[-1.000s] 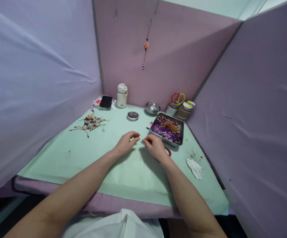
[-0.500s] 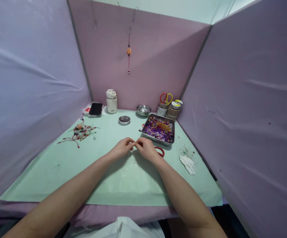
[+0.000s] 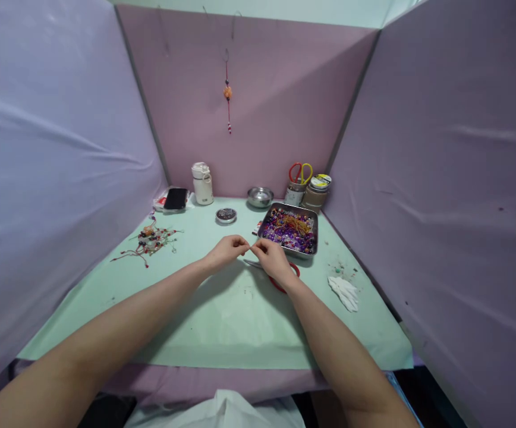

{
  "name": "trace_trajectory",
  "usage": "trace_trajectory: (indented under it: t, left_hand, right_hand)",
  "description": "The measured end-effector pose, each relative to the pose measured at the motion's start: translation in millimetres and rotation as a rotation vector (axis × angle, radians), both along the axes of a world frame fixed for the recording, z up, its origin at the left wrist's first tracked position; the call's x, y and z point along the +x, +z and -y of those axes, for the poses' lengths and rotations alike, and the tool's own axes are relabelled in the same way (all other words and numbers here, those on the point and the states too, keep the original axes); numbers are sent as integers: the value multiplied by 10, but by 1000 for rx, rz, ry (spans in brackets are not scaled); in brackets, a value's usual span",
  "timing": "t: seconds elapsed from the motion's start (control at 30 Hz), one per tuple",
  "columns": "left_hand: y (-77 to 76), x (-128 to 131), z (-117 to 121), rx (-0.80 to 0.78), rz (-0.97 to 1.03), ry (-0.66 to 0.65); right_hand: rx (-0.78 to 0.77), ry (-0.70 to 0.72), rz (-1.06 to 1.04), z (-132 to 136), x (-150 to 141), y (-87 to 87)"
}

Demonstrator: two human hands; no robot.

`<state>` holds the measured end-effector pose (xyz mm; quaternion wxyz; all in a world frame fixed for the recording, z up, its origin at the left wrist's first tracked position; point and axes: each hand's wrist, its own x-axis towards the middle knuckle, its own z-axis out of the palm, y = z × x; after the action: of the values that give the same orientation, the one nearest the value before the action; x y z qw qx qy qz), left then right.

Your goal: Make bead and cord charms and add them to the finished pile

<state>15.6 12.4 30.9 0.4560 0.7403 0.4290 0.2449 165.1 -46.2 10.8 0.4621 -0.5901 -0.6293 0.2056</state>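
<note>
Over the middle of the pale green table (image 3: 222, 333), my left hand (image 3: 227, 252) and my right hand (image 3: 273, 260) meet at the fingertips. Both are closed in a pinch; whatever lies between the fingers is too small to make out. Under my right hand lie red-handled scissors (image 3: 294, 270), their blades pointing left and partly covered by the hand. Just beyond it stands a metal tray (image 3: 304, 255) heaped with purple and dark beads (image 3: 287, 233) and a tangle of golden cord (image 3: 298, 223).
Beaded red-cord strings (image 3: 151, 241) lie at left. Along the back are a phone (image 3: 176, 199), a white bottle (image 3: 203, 185), a small round dish (image 3: 226, 216), a steel bowl (image 3: 260, 197) and jars (image 3: 317, 193). A white glove (image 3: 343, 292) rests at right. A beaded pendant (image 3: 227, 93) hangs on the wall.
Both hands have risen slightly and moved a little away from me, still pinching together. More of the scissors, blades included, now shows beneath my right hand. The camera view has shifted slightly.
</note>
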Motion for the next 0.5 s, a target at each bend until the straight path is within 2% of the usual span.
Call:
trace_trajectory:
  t: [0.2, 0.5]
  left_hand:
    - [-138, 42, -56, -42, 94, -31]
    - [-174, 15, -130, -70, 163, -80]
  right_hand:
    - [-47, -84, 58, -30, 52, -47]
    - [-10, -116, 130, -74, 120, -66]
